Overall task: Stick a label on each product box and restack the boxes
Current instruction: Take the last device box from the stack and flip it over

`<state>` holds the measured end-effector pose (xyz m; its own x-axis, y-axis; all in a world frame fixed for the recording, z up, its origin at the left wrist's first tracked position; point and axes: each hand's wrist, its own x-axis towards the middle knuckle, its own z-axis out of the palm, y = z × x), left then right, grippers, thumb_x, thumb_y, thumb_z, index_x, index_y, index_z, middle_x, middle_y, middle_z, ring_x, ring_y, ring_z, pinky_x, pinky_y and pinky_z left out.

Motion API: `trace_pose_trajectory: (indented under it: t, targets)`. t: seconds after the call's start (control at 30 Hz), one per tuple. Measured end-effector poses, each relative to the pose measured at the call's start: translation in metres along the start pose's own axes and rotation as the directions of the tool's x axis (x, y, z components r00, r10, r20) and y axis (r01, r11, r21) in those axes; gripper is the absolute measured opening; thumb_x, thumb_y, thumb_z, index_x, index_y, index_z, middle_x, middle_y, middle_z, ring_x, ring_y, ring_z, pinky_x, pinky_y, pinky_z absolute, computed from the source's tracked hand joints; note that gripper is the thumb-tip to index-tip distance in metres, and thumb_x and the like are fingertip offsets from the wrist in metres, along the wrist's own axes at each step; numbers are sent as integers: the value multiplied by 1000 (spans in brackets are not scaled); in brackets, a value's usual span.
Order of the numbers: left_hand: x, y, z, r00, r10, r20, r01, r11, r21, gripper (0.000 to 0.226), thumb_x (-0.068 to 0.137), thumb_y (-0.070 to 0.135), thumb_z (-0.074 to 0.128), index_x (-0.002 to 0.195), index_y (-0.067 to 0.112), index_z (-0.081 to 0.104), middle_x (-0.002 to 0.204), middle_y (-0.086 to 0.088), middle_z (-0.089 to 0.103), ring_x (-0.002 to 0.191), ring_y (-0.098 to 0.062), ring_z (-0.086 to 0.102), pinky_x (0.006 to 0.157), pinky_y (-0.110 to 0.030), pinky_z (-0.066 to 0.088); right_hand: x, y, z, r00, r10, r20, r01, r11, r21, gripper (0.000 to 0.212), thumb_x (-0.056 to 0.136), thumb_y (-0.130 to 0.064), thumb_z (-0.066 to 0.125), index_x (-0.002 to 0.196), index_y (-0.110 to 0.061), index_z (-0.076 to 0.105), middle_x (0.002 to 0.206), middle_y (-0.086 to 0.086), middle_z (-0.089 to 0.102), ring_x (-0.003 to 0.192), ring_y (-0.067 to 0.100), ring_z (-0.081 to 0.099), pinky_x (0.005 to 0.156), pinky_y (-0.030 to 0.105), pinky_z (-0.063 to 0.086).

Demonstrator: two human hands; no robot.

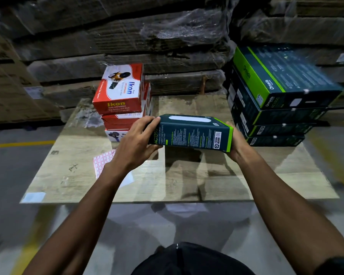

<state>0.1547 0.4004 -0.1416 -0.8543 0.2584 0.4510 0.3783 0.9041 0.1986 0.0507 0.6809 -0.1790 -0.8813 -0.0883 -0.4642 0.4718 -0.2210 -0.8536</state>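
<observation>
The dark box (191, 132) is held in the air between two grips: the left hand (136, 143) is curled round its left end, thumb under and fingers over the top edge, and the right hand (235, 144) is clamped on its green right end. The box is carried on edge, tilted, above the middle of the worktop (187, 179), touching nothing but the hands.

No label can be made out on the faces shown. The label sheet (104, 161) lies flat at near left, partly hidden under the left forearm.

Risks from here: with only the ends gripped, a slip could be caused by either hand being let go for a label, and the box would drop onto the worktop. The sheet could be swept off by the left forearm.

At right, the dark stack (276, 108) is seen with its top box skewed and overhanging; a nudge while restacking could topple it. The red stack (121, 100) at far left looks just as uneven, and could be knocked by the left elbow.
</observation>
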Motion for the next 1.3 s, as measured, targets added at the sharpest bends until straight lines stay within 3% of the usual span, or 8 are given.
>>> trace_pose_trajectory:
  t: [0.13,0.3,0.47,0.7,0.93,1.03,1.17,1.3]
  targets:
    - [16,-1,-3,1000,-7,-8,7,999,-48,82,72,15,83,141,1,41,137,-18,46,125,-32,45,103,-42,43,-5,16,-14,957,-289,-16,280,938,-204,20,102,-21,47,105,-29,65,86,-6,71,78,15,65,62,27,55]
    - [35,-4,-10,1000,-6,3,7,998,-69,82,71,10,82,141,-2,40,138,-20,45,126,-32,44,104,-43,42,4,23,-25,785,-584,207,563,534,-631,70,71,-8,72,136,-14,49,129,6,56,121,18,55,100,36,50]
    - [54,-5,-22,999,-20,-40,16,995,-103,79,76,12,79,142,-4,38,141,-20,42,130,-32,42,108,-45,39,-9,-2,-8,775,-606,181,599,612,-515,66,82,-14,77,137,-22,42,129,6,55,118,17,53,95,23,48]
    - [87,-3,-51,992,-83,-92,59,970,-235,60,86,33,58,134,-1,51,128,-11,53,117,-23,50,103,-38,42,-18,-22,-4,828,-516,218,556,711,-431,83,82,-65,62,144,-22,28,142,2,47,133,17,43,114,46,35]
    - [92,-9,-45,960,-275,-45,224,857,-464,44,91,28,63,131,9,56,125,-1,57,114,-14,53,102,-36,45,-23,-7,-2,843,-497,204,537,764,-358,80,84,-57,59,144,-24,19,140,-4,45,127,9,46,112,39,38]
    - [96,-11,-30,938,-345,-39,275,806,-524,60,92,33,62,144,14,40,143,-6,47,129,-17,46,109,-34,39,-23,4,-7,850,-480,219,527,762,-376,94,78,-40,72,149,-24,12,142,-6,45,128,5,48,102,20,43]
    - [80,-5,-1,915,-403,-29,297,719,-628,88,90,30,64,155,23,4,159,-2,19,142,-11,24,118,-34,23,-19,22,-12,840,-499,216,539,718,-440,107,71,-63,74,151,-45,5,162,-7,18,147,12,24,120,46,25]
    - [40,1,39,909,-399,118,369,644,-670,97,90,29,61,150,39,-14,163,2,4,148,-10,12,120,-49,16,-17,27,-7,814,-565,133,565,719,-404,89,88,-37,71,156,-32,12,158,-3,29,143,14,34,118,42,30]
